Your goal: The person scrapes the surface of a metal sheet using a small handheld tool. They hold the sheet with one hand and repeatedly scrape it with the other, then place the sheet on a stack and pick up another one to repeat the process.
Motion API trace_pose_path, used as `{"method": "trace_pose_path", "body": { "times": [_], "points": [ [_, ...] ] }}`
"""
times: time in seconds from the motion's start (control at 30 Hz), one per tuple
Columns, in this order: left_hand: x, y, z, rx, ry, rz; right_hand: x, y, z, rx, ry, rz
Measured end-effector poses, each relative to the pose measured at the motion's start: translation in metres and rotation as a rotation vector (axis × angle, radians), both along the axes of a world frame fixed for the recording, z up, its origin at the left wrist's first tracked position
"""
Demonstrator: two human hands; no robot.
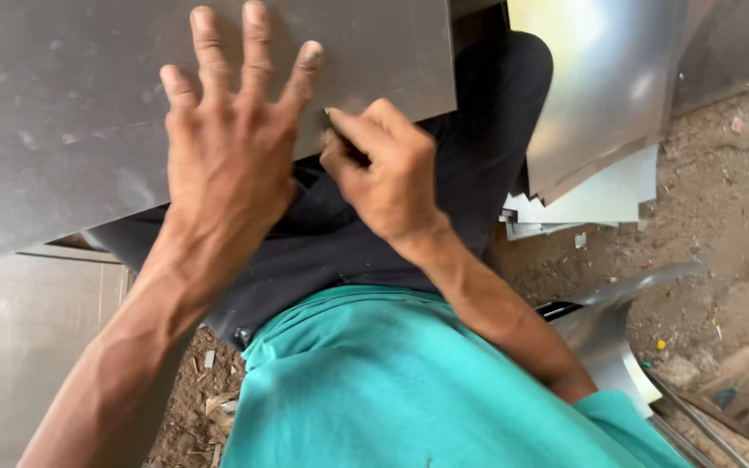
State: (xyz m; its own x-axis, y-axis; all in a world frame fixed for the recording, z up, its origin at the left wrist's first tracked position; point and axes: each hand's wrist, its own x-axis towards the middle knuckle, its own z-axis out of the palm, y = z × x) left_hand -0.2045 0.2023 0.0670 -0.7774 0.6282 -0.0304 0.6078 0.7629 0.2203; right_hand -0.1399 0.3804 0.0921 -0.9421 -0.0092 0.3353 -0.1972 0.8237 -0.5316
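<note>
From my remote view, the left hand lies with fingers spread flat on a grey metal sheet, seemingly pinning it across the lap. The right hand has its fingers pinched together on a small dark tool at the sheet's lower edge, just beside the left. Cut metal offcuts are stacked on the dirt floor nearby.
</note>
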Motion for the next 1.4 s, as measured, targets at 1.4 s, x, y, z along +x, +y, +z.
{"method": "trace_pose_path", "body": {
  "times": [1.4],
  "points": [
    [0.016,-0.052,-0.021,-0.037,0.032,0.107,-0.031,0.014,0.01,0.227,0.214,0.183]
  ]
}}
